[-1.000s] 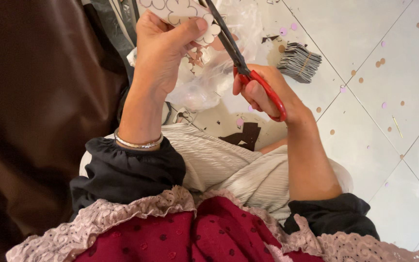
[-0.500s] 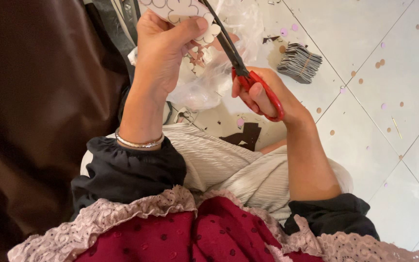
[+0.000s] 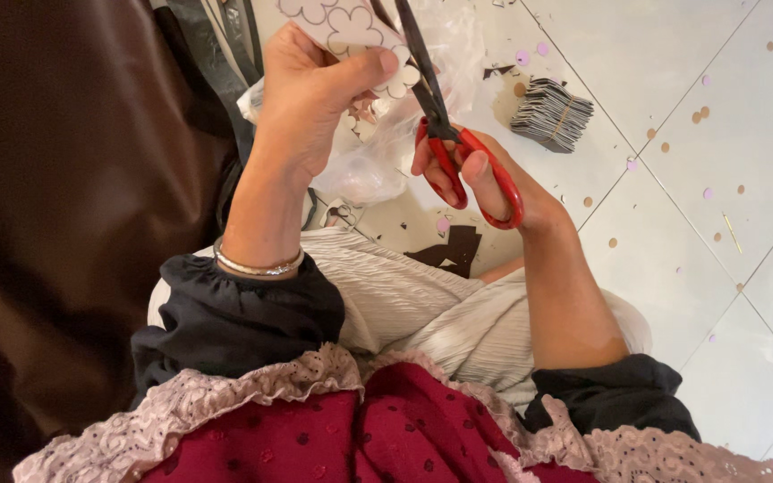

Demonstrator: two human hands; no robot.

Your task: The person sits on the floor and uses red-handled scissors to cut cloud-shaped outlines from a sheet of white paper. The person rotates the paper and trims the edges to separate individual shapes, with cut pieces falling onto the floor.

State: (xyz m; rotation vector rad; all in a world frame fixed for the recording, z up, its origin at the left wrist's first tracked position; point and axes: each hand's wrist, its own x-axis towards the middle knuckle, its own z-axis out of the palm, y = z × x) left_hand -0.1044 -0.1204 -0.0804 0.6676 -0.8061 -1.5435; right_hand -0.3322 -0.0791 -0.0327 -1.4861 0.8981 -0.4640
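We pinch the flower-printed sheet in our left hand, thumb clamped over its near edge. Just right, our right hand has its grip clenched through the red-handled scissors, blades at the sheet's right edge. Far right, a card stack lies on the tiled floor.

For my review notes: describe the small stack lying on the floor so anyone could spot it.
On the white tiled floor, look past the right hand with the red-handled scissors. The stack of cut pieces lies there: dark, layered and banded, unlike the scattered loose round scraps.
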